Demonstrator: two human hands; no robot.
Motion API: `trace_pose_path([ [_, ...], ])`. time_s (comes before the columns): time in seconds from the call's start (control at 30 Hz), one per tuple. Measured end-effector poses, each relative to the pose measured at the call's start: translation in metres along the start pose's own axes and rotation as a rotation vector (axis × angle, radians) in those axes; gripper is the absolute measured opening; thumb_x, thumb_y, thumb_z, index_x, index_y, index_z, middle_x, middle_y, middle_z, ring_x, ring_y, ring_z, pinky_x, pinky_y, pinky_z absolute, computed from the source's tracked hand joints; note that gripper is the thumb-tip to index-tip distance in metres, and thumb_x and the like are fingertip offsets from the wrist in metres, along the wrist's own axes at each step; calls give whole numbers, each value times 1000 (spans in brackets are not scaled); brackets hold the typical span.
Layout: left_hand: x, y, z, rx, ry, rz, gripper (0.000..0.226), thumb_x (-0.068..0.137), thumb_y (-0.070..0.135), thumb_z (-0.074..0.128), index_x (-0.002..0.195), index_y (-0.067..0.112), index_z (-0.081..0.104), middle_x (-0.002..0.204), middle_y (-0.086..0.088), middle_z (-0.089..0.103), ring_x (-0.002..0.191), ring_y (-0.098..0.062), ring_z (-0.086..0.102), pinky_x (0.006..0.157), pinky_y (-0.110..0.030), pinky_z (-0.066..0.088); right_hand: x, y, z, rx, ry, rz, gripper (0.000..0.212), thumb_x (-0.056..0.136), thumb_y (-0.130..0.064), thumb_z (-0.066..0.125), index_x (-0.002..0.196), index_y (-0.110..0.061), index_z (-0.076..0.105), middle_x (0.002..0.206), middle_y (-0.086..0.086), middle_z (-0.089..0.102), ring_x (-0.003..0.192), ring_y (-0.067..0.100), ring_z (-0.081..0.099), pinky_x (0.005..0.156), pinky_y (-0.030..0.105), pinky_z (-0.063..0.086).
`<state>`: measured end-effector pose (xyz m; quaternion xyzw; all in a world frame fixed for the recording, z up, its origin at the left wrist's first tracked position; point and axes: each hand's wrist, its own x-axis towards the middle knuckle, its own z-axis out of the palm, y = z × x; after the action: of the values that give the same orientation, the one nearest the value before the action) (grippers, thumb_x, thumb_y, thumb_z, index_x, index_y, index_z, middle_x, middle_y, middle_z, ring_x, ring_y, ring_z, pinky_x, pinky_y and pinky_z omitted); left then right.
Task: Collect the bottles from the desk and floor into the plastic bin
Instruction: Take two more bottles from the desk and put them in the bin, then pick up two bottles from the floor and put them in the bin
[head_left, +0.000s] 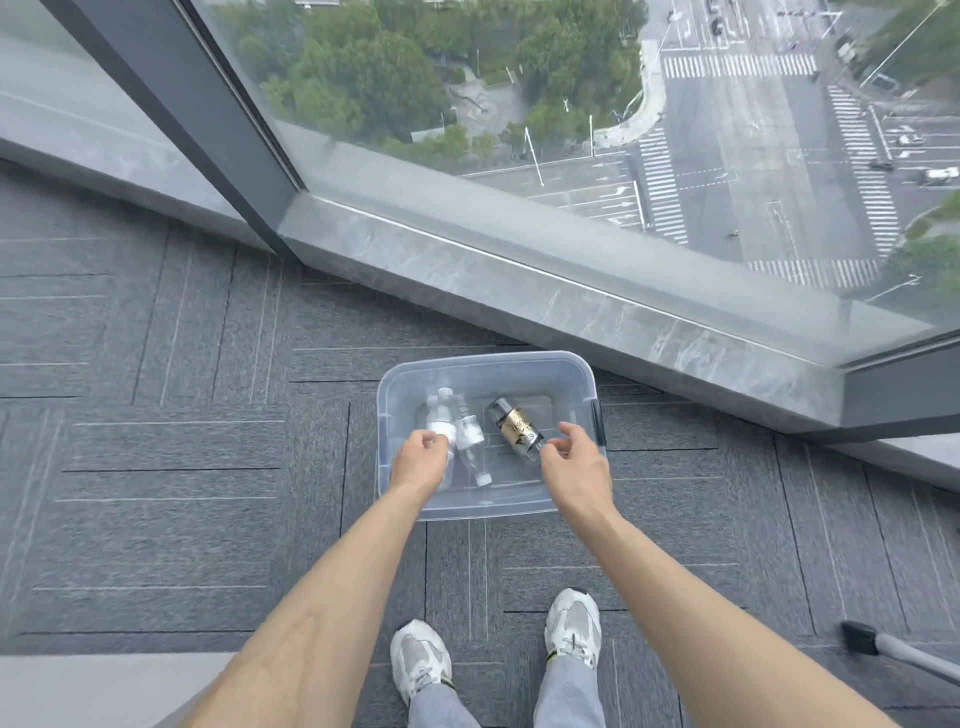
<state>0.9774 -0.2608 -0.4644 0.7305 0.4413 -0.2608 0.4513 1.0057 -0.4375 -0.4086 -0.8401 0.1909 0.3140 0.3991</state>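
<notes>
- Plastic bin on the carpet holds three bottles; probably light, smooth, easily dented; best held mid-body
- Left hand curls round the clear bottle near the bin's left wall
- Right hand sits beside the dark bottle; its grip cannot be told

Bin open on top, free entry from above. Inside: clear bottle and second clear bottle at left, dark bottle right; bare strip along far wall. Window ledge close behind; carpet open leftward.
</notes>
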Motion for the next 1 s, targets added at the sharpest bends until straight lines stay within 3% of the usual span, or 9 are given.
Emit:
trace_pose_path([
  [0.17,-61,19,-19,-40,-20,17,31,98,33,38,125,21,51,119,3,55,102,-16,49,89,-30,36,-42,-33,-25,-14,-3,-24,46,97,-23,46,144,-20,46,130,1,63,102,18,55,86,29,39],
  [0.37,-151,51,-52,-193,-4,2,25,97,37,41,109,22,56,109,-1,59,98,-21,54,100,-42,47,-106,-70,-63,60,3,-37,46,95,-24,46,141,-20,49,126,2,64,107,23,61,94,37,46],
  [0.6,-268,93,-80,-359,-30,72,27,96,33,41,116,21,55,114,4,62,109,-19,57,100,-46,46,-198,-102,-120,233,10,-92,39,96,-25,49,135,-26,54,123,-1,65,105,19,62,99,42,49],
  [0.7,-318,108,-86,-395,-32,121,19,97,30,40,105,21,55,111,3,62,102,-16,57,98,-44,48,-238,-105,-149,275,22,-144,37,98,-22,50,134,-23,55,122,-2,64,96,11,61,93,33,48],
  [0.77,-345,118,-89,-390,-35,158,15,97,30,40,94,26,55,110,2,62,99,-17,58,95,-42,49,-258,-108,-168,313,48,-172,37,98,-20,50,134,-19,56,124,1,64,102,14,59,95,31,47],
  [0.87,-384,135,-94,-419,-16,230,19,96,26,41,82,28,53,93,3,61,90,-19,56,77,-34,48,-284,-114,-190,373,92,-211,37,96,-18,51,132,-17,59,123,2,67,105,15,60,94,28,46],
  [0.93,-404,146,-97,-420,-29,287,18,97,26,40,86,27,55,88,6,60,88,-18,56,77,-36,49,-301,-118,-202,420,130,-236,36,97,-18,51,132,-17,59,122,1,68,107,15,61,92,26,45],
  [1.0,-419,152,-98,-421,-54,339,17,98,28,39,98,24,55,98,5,63,93,-17,58,84,-39,51,-319,-120,-212,459,167,-268,36,98,-18,51,133,-17,58,121,-1,68,109,14,60,87,21,42],
])
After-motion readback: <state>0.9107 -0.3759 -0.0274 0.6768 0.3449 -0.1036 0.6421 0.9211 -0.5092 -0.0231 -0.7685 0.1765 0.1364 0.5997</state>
